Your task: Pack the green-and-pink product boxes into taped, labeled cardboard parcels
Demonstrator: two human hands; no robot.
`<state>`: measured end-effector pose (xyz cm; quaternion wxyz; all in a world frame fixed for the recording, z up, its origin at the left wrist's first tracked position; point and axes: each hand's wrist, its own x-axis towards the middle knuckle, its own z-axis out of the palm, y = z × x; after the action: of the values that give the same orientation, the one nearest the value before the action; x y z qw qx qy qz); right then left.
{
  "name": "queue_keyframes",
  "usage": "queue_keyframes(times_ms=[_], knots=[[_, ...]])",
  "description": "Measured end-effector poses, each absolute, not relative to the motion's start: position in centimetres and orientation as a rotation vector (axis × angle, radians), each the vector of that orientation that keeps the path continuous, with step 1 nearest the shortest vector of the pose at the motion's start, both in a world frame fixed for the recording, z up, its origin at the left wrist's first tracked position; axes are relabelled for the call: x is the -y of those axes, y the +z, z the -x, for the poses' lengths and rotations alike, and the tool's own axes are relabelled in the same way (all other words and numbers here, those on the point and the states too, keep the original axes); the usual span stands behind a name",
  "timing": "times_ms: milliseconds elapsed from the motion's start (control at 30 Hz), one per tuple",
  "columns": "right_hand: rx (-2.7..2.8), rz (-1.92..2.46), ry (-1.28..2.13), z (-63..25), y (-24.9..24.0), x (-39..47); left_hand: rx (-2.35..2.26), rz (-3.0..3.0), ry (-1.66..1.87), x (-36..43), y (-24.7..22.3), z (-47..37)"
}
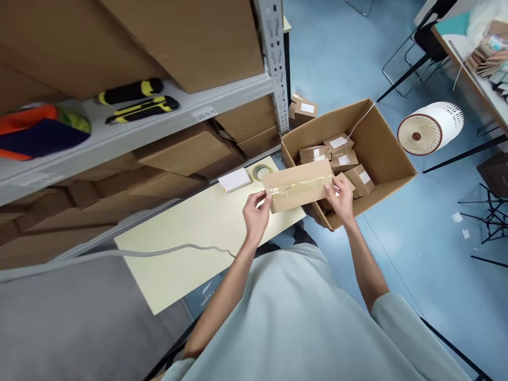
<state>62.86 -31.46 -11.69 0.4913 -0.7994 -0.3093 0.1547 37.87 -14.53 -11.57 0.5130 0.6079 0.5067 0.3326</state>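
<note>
A long cardboard box point(299, 186) with clear tape along its top is held level between my hands. My left hand point(257, 216) pinches its left end, and my right hand point(342, 199) grips the right end. Below and beyond it stands a large open carton point(387, 153), with several small labelled boxes point(362, 180) inside. On the pale yellow table point(178, 227) to the left lie a roll of tape point(262, 172) and a stack of white labels point(235, 180).
A metal shelf point(238, 90) with cardboard boxes runs along the left, two black-and-yellow cutters point(145, 108) lying on it. A grey cable point(159, 252) crosses the table. To the right are a white fan point(431, 129) and a cluttered desk point(456, 50). A small box point(304, 110) sits behind the carton.
</note>
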Motion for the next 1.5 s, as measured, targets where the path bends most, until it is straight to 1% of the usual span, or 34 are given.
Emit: queue_keyframes(times_ms=[167,267,333,433,567,800,933,1067,1300,1500], knots=[[0.759,2.058,0.180,-73.9,-11.2,32.5,-1.045,-1.665,0.678,12.8,-12.2,-49.4],[0.755,2.082,0.167,-79.0,-12.0,30.9,-1.013,-1.740,0.614,10.7,-13.1,-54.6],[0.750,2.042,0.220,-81.5,-13.0,29.0,-1.044,-1.730,0.579,9.4,-13.6,-56.9],[0.722,1.972,0.362,-83.5,-14.4,26.2,-1.110,-1.668,0.595,7.7,-14.1,-57.9],[0.695,1.918,0.445,-82.8,-14.9,24.6,-1.126,-1.582,0.723,7.0,-14.2,-54.2],[0.762,1.798,0.519,-75.4,-12.4,23.3,-1.316,-1.387,0.801,10.5,-12.3,-43.2],[0.807,1.694,0.691,-69.4,-11.4,21.2,-1.414,-1.327,0.868,13.7,-10.1,-38.0],[0.896,1.571,0.871,-62.7,-10.4,18.8,-1.528,-1.204,1.014,16.4,-8.2,-32.8],[1.190,1.385,1.113,-49.0,-7.1,16.3,-1.774,-0.994,1.363,21.1,-5.5,-21.5],[1.476,1.213,1.292,-34.2,-3.4,17.9,-1.944,-0.779,1.661,29.2,-2.9,-10.3]])
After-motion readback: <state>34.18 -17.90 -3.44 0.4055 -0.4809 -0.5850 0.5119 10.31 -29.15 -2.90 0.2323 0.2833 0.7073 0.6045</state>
